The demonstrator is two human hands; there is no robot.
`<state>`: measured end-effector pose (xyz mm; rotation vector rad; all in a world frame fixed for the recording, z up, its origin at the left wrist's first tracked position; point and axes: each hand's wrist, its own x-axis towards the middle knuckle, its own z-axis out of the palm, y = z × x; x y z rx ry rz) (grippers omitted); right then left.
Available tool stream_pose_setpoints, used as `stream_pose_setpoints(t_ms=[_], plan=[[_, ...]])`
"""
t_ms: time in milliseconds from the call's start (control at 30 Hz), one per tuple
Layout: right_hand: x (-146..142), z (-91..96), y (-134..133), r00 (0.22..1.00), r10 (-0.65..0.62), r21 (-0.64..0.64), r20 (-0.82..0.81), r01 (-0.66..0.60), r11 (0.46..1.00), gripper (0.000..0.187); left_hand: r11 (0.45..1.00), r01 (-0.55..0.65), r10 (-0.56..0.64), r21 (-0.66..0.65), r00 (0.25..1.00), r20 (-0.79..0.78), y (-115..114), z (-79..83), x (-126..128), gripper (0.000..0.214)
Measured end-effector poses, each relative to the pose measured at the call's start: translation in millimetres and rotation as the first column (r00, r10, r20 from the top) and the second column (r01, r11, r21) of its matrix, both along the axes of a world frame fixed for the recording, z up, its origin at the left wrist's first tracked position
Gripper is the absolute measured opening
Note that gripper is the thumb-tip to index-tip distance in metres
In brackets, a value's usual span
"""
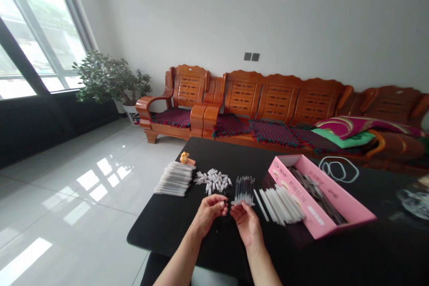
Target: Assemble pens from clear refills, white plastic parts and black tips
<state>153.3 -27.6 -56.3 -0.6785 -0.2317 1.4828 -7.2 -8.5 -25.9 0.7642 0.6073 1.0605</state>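
Note:
My left hand [212, 212] is closed in a pinch, with what looks like a small black piece [225, 203] at its fingertips. My right hand [247, 222] grips a pale translucent pen barrel [244, 203] that lies crosswise between thumb and fingers, one end towards the left hand. Just beyond the right hand is a row of dark pen refills [244, 187]. A heap of short white pieces [214, 180] lies beyond the left hand, with small black pieces near its lower edge. Several loose pale barrels [281, 204] are to the right.
At the left of the black table [167, 228] lies a stack of pale tubes [176, 178], near a small orange figurine [185, 157]. A pink box [321, 214] of dark strips stands right, before a white cord loop [338, 170]. Wooden seats [241, 103] line the wall.

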Motion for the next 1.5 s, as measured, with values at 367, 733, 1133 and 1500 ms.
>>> stream_pose_setpoints(t_ms=[367, 733, 1133, 1500], plan=[[-6.3, 5.4, 1.6, 0.998, -0.013, -0.037, 0.061, 0.015, 0.999, 0.018, 0.999, -0.044, 0.046, 0.02, 0.995, -0.09, -0.7, -1.2, 1.7, 0.032], [-12.1, 10.7, 1.1, 0.994, -0.033, -0.019, 0.101, 0.035, 0.999, 0.025, 0.988, -0.081, 0.109, 0.128, 0.967, -0.228, 8.7, -0.9, 1.5, 0.03], [-14.5, 10.7, 2.6, 0.991, -0.054, -0.033, 0.124, 0.059, 0.998, 0.031, 0.951, -0.139, 0.241, 0.278, 0.894, -0.378, 12.2, -0.9, 1.4, 0.017], [-13.4, 9.2, 1.0, 0.99, -0.048, -0.027, 0.132, 0.052, 0.998, 0.029, 0.917, -0.188, 0.331, 0.352, 0.85, -0.41, 9.2, -2.5, 6.4, 0.027]])
